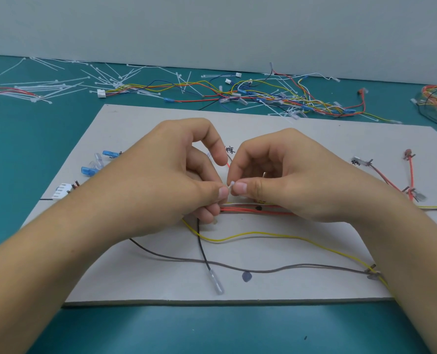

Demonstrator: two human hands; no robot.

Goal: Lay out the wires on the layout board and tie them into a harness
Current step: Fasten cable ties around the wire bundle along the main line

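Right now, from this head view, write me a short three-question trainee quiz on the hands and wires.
1. Multiple choice: what do the left hand and right hand pinch between them? A) a white cable tie B) a blue terminal C) a white connector housing
2. True or false: the loose yellow wire lies on the layout board, nearer the person than the hands.
3. Fill in: just below the pinch runs a wire bundle coloured ___.
Key: 1 A; 2 true; 3 red.
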